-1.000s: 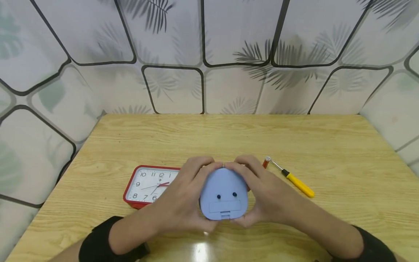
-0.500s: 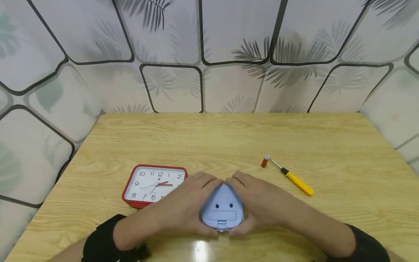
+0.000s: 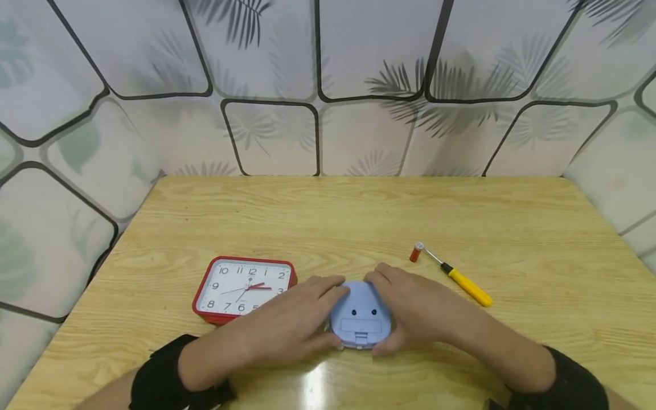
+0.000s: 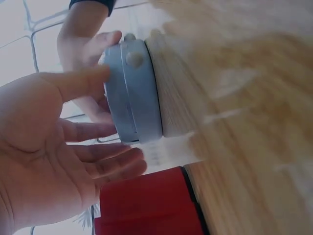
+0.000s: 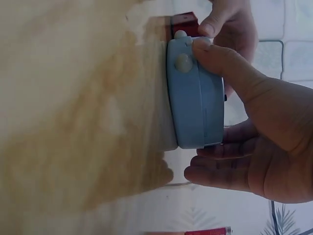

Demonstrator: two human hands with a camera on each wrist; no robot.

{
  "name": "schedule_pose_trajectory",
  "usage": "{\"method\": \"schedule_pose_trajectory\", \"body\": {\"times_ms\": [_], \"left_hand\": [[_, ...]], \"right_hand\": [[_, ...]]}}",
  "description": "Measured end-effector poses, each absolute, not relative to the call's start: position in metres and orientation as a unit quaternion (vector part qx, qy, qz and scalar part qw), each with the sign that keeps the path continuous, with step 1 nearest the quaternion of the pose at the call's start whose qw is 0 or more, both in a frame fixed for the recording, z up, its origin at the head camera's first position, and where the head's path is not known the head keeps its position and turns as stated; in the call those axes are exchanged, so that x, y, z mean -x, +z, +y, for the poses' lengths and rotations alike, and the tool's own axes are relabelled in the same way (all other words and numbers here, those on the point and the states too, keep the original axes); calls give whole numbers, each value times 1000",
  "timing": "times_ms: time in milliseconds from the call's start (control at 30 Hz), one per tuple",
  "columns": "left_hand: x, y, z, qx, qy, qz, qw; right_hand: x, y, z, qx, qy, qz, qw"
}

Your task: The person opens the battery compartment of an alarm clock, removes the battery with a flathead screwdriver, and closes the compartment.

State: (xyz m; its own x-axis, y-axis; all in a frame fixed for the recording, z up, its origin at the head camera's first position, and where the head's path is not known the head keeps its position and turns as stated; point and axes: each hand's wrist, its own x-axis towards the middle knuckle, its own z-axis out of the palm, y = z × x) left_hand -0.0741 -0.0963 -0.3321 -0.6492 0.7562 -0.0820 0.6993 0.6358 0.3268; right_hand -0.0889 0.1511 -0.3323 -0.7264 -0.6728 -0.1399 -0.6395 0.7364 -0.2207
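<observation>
A light-blue alarm clock (image 3: 361, 315) lies face down on the wooden table, its back with two dark knobs and a battery cover facing up. White round feet (image 4: 134, 58) show on its side in the left wrist view. My right hand (image 3: 420, 304) holds its right side, thumb at the near edge and fingers at the far edge. On the other side my left hand (image 3: 287, 319) is spread loosely, index fingertip and thumb right at the clock's left edge and palm apart from it. The red-framed clock (image 3: 245, 287) lies face up beside my left hand.
A small red battery (image 3: 416, 252) stands on the table (image 3: 328, 222) beyond my right hand. Close by lies a screwdriver (image 3: 463, 285) with a yellow handle, its tip beside the battery. Patterned cloth (image 3: 277, 139) hangs behind the table.
Both hands first lowered the blue alarm clock to the table. Since then it has shifted slightly right with my right hand, and my left hand's grip has loosened.
</observation>
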Motion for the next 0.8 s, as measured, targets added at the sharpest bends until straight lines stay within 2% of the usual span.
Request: {"method": "schedule_pose_trajectory", "body": {"times_ms": [233,333,433,567,800], "left_hand": [[74,-329,-100,-449,111,885,63],[74,-328,-100,-475,99,873,46],[75,-327,-101,-497,68,864,38],[76,-324,-103,-516,31,855,45],[78,-322,-103,-523,17,850,64]], "right_hand": [[95,-327,160,331,-83,936,92],[95,-326,162,349,-97,931,55],[94,-325,161,386,-112,916,-6],[91,-326,158,438,-109,890,-66],[89,-331,154,473,-102,872,-79]]}}
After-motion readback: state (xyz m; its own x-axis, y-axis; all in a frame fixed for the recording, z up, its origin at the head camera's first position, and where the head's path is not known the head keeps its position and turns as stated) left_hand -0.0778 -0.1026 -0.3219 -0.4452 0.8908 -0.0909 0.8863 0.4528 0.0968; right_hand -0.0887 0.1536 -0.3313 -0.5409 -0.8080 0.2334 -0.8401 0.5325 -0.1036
